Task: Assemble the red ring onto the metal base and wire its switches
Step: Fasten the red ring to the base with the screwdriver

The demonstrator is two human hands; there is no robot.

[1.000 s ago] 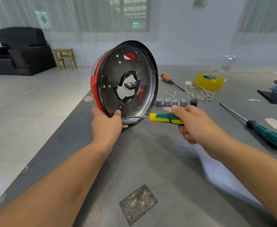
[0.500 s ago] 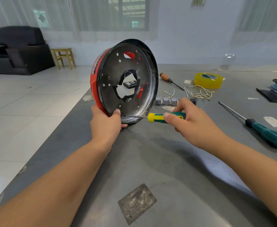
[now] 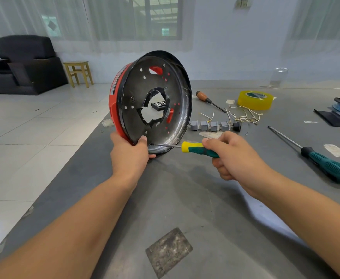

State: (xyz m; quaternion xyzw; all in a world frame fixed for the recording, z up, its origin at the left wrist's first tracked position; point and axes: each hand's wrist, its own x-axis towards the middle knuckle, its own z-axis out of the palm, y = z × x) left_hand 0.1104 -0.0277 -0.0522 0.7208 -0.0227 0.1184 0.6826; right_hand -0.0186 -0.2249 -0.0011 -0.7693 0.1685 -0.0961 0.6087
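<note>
Nearest the camera, two bare forearms reach out over the grey table [image 3: 185, 198], with a scuffed dark patch [image 3: 168, 252] on it between them. The left hand [image 3: 129, 156] grips the bottom edge of the metal base [image 3: 155, 101], thumb up on the inner face, holding it on edge with its lowest rim touching the table. The right hand [image 3: 233, 156] has its grip wrapped around the yellow-and-green screwdriver [image 3: 197, 148], fingers curled on the handle, shaft lying almost level and pointing left. The tip sits at a screw [image 3: 150, 144] low on the base's inner face, just beside the left thumb. The red ring [image 3: 114, 101] is on the far side of the base, showing as a red band along its left edge and through some of the holes. The base's jagged centre opening lets a small dark thing on the table show through; what it is I cannot tell. Just right of the base, a row of grey switches [image 3: 210, 125] lies on the table with a black one [image 3: 236, 126] at its end. Further right lies a long teal-handled screwdriver [image 3: 326, 166]. Behind the switches is a tangle of wires [image 3: 243, 115], then an orange-handled screwdriver [image 3: 204, 97] and a roll of yellow tape [image 3: 254, 100]. Far left, off the table, stand a wooden stool [image 3: 77, 73] and a dark armchair [image 3: 24, 65].
</note>
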